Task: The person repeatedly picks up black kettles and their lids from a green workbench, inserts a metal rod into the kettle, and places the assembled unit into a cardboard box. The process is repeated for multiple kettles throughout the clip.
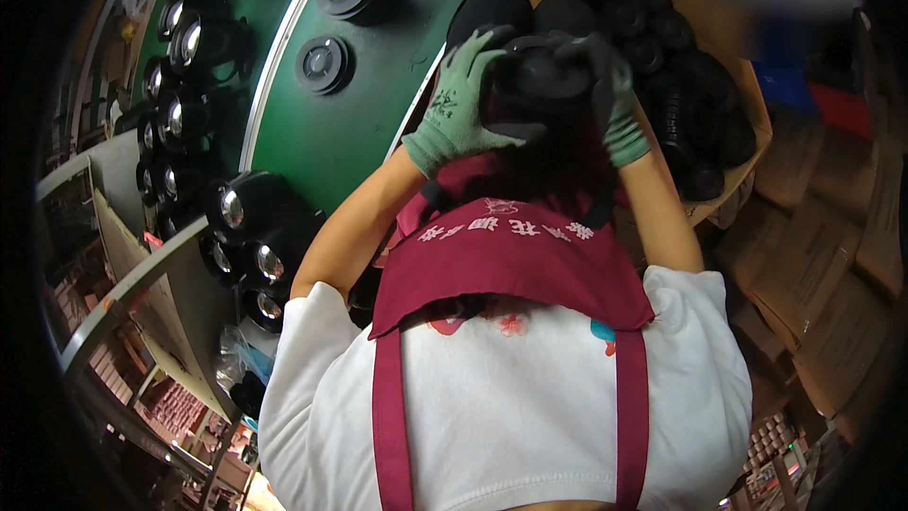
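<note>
A dark, round black part point(544, 79) is held between my two hands in front of my apron, at the belt's near edge. My left hand point(461, 104), in a green glove with dark fingertips, curls round its left side, thumb below and fingers above. On the opposite side, my right hand point(608, 85), gloved the same way, has its fingers bent over the part's edge. Its underside and my right thumb are hard to see in the shadow. Just beyond my hands are two dark rounded shapes, my knees or other parts; I cannot tell which.
Two black round lids point(323, 64) lie on the green conveyor belt point(378, 114) at the left. Past its white rail, several glossy black housings point(184, 38) stand in rows. An open cardboard box point(752, 104) full of black parts is at my right, beside stacked flat cartons point(804, 237).
</note>
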`<action>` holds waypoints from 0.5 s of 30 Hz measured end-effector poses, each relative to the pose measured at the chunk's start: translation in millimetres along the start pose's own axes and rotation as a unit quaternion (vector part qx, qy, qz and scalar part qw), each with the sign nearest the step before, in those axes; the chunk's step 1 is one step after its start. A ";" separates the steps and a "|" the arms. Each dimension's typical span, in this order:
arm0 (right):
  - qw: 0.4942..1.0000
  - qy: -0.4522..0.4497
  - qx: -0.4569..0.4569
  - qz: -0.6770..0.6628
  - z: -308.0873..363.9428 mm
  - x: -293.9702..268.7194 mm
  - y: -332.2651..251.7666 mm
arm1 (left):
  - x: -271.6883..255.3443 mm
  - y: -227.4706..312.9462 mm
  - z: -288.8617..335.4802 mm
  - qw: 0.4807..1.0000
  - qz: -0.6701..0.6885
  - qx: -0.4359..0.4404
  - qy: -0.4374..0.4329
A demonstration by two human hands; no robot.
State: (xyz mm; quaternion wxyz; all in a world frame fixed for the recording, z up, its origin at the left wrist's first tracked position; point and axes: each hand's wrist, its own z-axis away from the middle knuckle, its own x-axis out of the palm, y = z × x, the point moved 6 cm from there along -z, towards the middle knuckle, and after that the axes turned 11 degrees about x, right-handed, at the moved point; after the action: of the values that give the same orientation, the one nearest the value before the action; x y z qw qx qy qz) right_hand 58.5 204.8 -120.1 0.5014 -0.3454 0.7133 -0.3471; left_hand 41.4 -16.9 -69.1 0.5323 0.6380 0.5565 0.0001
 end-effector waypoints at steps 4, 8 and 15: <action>0.906 0.058 0.266 -0.326 31.9 40.8 30.3 | 20.2 -9.4 17.3 0.997 -0.020 0.008 0.069; 0.870 -0.158 0.287 -0.369 -28.4 56.9 37.1 | 22.5 -8.2 22.7 0.993 -0.045 -0.048 0.097; 0.932 -0.203 0.238 0.183 -218.9 170.8 96.5 | 16.4 -3.7 1.0 0.993 0.021 -0.071 0.093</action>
State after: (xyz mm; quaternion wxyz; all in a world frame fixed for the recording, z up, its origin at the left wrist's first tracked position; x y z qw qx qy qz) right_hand -208.7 144.0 -226.4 0.7580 -0.1427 0.5433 -0.3314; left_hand 45.6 -6.7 -81.8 0.5222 0.6075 0.5884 0.1100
